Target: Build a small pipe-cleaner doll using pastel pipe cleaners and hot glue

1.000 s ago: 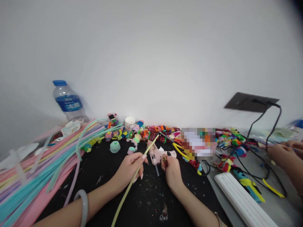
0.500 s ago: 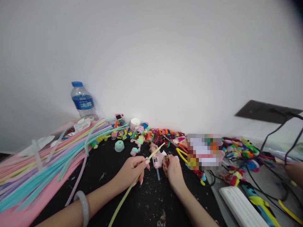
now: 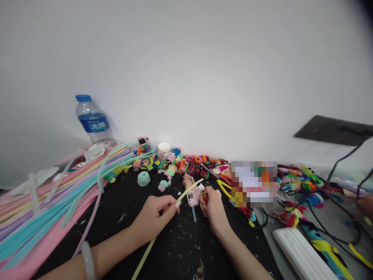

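Observation:
My left hand (image 3: pixel 157 215) pinches a pale yellow pipe cleaner (image 3: pixel 189 188) between thumb and fingers. Its short end points up and right, and the long tail runs down beneath the hand to the bottom edge. My right hand (image 3: pixel 215 210) is closed round a small lighter (image 3: pixel 204 195) with a metal top and reddish body, mostly hidden by the fingers. The pipe cleaner's tip is just left of the lighter, apart from it. Between my hands a pink hot glue gun (image 3: pixel 192 197) lies on the black mat (image 3: pixel 177 252), a glue stick jutting towards me.
Pastel pipe cleaners (image 3: pixel 58 202) spread across the left. A water bottle (image 3: pixel 93 122), a paper cup (image 3: pixel 164 150) and a mint coil (image 3: pixel 143 178) stand behind. Colourful figures (image 3: pixel 201 165) line the wall. On the right are cables (image 3: pixel 317 221), a white power strip (image 3: pixel 300 252) and another person's hand (image 3: pixel 365 206).
My left hand has shifted slightly left and down along the pipe cleaner, so more of its end sticks out. My right hand keeps its grip. The view has turned a little.

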Motion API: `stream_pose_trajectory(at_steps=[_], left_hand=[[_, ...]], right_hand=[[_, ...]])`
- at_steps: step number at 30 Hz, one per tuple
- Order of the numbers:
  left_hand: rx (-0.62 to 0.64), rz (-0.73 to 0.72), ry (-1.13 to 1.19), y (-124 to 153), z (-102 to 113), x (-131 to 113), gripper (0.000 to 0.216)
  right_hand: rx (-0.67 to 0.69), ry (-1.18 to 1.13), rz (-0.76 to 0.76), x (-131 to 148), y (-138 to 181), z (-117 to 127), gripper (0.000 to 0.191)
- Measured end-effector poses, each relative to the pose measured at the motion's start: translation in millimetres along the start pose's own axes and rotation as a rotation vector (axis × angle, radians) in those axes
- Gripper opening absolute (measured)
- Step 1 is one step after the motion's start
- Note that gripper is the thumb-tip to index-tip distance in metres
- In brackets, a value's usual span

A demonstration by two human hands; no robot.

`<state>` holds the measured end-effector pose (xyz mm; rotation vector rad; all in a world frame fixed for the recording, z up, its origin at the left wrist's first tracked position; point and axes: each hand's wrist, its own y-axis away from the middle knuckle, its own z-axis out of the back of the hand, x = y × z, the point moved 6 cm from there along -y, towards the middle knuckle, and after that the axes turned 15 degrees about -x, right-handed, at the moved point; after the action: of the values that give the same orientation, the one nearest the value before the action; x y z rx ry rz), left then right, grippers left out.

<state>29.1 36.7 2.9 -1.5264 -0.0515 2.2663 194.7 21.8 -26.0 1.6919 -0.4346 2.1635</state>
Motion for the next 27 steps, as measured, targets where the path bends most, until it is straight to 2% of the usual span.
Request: stream_pose_trajectory(at_steps=[7, 13, 21, 27], left_hand=[[0.018, -0.139, -0.096, 7, -2, -7, 0.027], [0.040, -0.171, -0.139, 8, -6, -13, 0.025], [0.036, -0.227, -0.161, 8, -10, -13, 0.026], [0.020, -0.260, -0.157, 8, -11, -13, 0.026]], right_hand=[[-0.116, -0.024, -0.047, 2, 3, 6, 0.047], [-0.181, 0.033, -0.042, 5, 3, 11, 0.040], [-0.186, 0.043, -0.031, 9, 2, 13, 0.035], [-0.130, -0.001, -0.088, 8, 3, 8, 0.037]])
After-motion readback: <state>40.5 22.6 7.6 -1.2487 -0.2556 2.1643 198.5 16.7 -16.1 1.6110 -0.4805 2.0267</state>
